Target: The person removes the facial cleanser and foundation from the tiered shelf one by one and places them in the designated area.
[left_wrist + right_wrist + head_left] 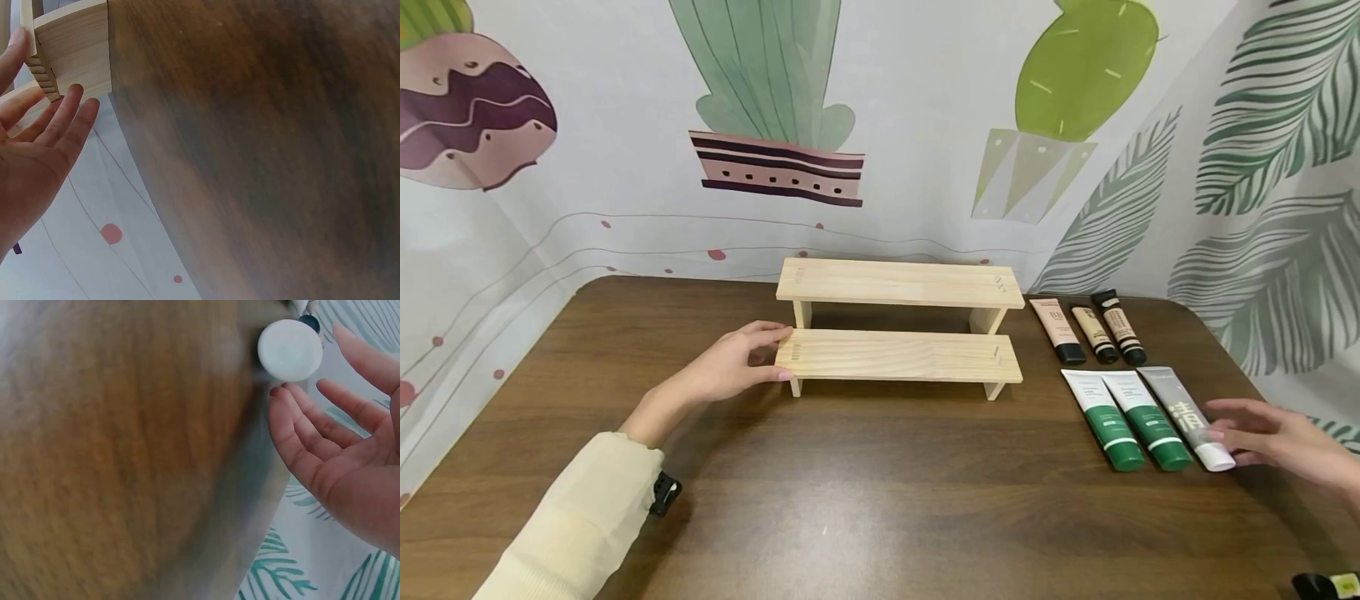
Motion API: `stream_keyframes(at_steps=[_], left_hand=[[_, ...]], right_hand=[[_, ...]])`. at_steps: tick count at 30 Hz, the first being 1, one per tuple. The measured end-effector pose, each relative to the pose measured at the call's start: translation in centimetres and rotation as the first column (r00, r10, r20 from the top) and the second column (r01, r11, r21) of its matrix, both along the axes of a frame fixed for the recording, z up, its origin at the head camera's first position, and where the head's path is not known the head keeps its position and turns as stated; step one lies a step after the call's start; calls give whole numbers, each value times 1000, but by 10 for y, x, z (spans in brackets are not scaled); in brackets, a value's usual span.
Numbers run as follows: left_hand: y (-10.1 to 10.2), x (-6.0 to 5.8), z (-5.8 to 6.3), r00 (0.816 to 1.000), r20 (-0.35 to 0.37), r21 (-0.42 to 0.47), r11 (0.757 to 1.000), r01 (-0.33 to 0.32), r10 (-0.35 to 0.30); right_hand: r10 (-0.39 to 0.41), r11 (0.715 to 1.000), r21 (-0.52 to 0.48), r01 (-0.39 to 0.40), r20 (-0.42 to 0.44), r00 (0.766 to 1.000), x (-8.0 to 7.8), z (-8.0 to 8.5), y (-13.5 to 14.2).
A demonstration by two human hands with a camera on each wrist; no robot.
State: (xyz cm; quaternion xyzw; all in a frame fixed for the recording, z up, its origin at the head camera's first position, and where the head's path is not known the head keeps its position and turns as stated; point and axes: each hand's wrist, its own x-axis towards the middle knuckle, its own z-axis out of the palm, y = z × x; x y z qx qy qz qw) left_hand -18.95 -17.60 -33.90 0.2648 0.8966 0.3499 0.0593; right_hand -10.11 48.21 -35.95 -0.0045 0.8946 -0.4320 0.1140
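Observation:
A two-tier wooden display stand (898,354) stands on the table. My left hand (730,362) holds the left end of its lower step, thumb at the front edge and fingers toward the back; the left wrist view shows that hand (44,137) against the board's end. At the right, my right hand (1281,437) is beside a grey tube (1183,417) with a white cap, its thumb over the tube's lower part. In the right wrist view the right hand's (340,437) fingers are spread around the round white cap (290,350), not closed on it.
Two white-and-green tubes (1105,421) lie left of the grey tube. Behind them lie a pink tube (1057,329) with a black cap and two smaller beige-and-black tubes (1093,333). A patterned cloth (925,125) hangs behind the brown wooden table (865,500).

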Motion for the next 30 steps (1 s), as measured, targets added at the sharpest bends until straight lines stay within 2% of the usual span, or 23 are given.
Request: stream_keyframes(at_steps=[2,9,13,15,17,22,25,30], left_hand=[[0,0,0,1000,-5,-4,1000,1,-1],[0,0,-1,1000,-17,-18,1000,2,-3],[0,-1,-1,1000,-19,-21,1000,-2,1],[0,-1,-1,1000,-21,-25,1000,-3,3],[0,-1,-2,1000,-23,-26,1000,-1,0],[0,-2,-2,1000,-29,-33,999,6,-7],[-1,-4,-2,999,-45,-46,999,14,-17],[-1,-7,2,996,-81,-103,995,18,-26]], right_hand=[[14,1000,8,-14,-23,1000,0,3,1],[77,990,-113,-90,-111,991,-9,18,-3],[38,999,-7,-40,-115,993,-16,30,-14],[14,997,74,-6,-115,993,-21,37,-22],[13,994,111,1,-125,992,-27,43,-31],[62,991,129,-39,-176,982,-41,55,-57],[89,983,173,-53,-205,975,-49,63,-76],[117,973,222,-59,-262,958,-65,74,-112]])
